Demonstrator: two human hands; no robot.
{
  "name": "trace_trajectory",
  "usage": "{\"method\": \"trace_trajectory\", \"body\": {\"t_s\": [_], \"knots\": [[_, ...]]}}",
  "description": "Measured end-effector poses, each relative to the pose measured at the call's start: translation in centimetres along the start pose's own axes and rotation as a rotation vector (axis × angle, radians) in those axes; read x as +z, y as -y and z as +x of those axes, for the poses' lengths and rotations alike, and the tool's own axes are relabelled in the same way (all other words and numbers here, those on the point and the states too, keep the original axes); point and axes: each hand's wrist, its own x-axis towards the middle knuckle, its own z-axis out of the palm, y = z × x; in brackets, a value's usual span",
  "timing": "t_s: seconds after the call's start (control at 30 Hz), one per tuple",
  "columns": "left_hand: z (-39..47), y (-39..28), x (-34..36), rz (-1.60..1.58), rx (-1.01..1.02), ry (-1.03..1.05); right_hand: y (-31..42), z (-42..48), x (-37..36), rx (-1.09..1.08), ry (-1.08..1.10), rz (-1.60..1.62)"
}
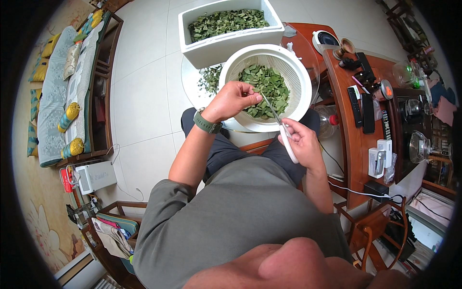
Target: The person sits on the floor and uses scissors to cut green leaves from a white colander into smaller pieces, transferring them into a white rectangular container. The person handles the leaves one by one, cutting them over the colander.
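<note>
Over a white plastic colander (301,86) that holds loose green leaves (270,83), my left hand (236,97) pinches a small leaf (257,90) between thumb and fingers. My right hand (301,141) grips a pair of scissors (287,144) by white handles at the colander's near rim. Their metal blades point up and left, with the tips close to my left fingertips. Whether the blades touch the leaf is too small to tell. Left of the colander, a heap of leafy sprigs (210,77) lies on a round glass tabletop (189,72).
Behind the colander stands a white foam box (216,50) filled with green leaves. At right, a wooden table (339,108) carries remote controls, small boxes and a glass jar (383,90). A large plastic bottle (326,121) stands below it. A cushioned wooden sofa (59,90) is at far left.
</note>
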Motion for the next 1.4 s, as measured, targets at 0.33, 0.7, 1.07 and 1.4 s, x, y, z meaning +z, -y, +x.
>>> {"method": "trace_trajectory", "body": {"t_s": [0.33, 0.7, 1.07, 1.4], "knots": [[-0.1, 0.2, 0.3, -0.154, 0.032, -0.115, -0.4, 0.0, 0.2, 0.114, -0.060, 0.156], [-0.2, -0.1, 1.0, -0.484, -0.050, -0.202, -1.1, 0.0, 0.1, 0.029, 0.029, 0.143], [-0.3, -0.1, 0.9, -0.514, -0.066, -0.190, 0.2, -0.4, 0.0, 0.127, -0.001, 0.072], [-0.3, 0.5, 1.3, -0.472, -0.023, -0.209, -0.5, -0.2, 0.1, -0.014, 0.037, 0.013]]}}
